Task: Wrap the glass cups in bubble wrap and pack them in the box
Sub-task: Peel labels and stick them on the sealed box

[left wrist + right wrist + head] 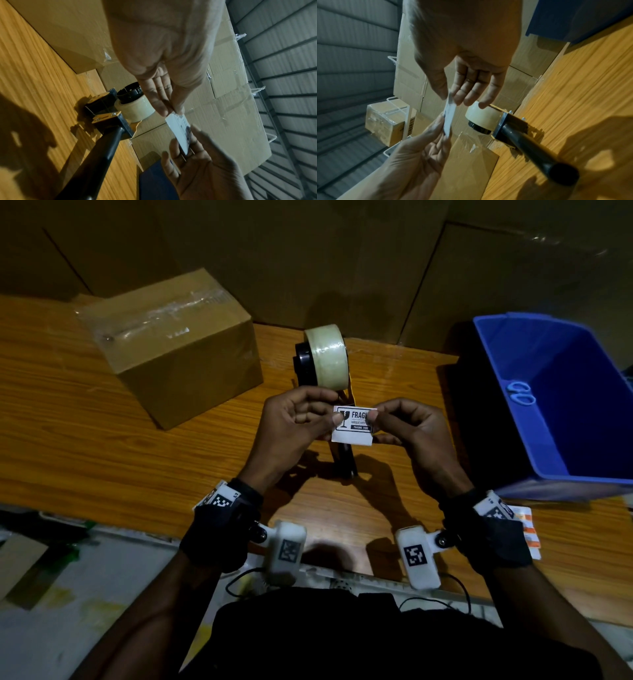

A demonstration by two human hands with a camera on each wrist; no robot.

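A small white "FRAGILE" sticker point(352, 426) is held up over the table between both hands. My left hand point(301, 419) pinches its left edge with thumb and fingers; my right hand point(400, 422) pinches its right edge. The left wrist view shows the sticker point(180, 132) edge-on between the two hands, as does the right wrist view, sticker point(449, 119). The cardboard box point(171, 347) stands shut at the back left of the wooden table point(85, 440), its top sealed with clear tape. No glass cups or bubble wrap show.
A tape dispenser point(325, 361) with a clear roll and black handle lies just behind and under my hands. A blue plastic bin point(561, 398) with blue scissors point(520, 393) inside stands at the right. Cardboard sheets line the back. An orange-striped paper point(529, 529) lies near my right wrist.
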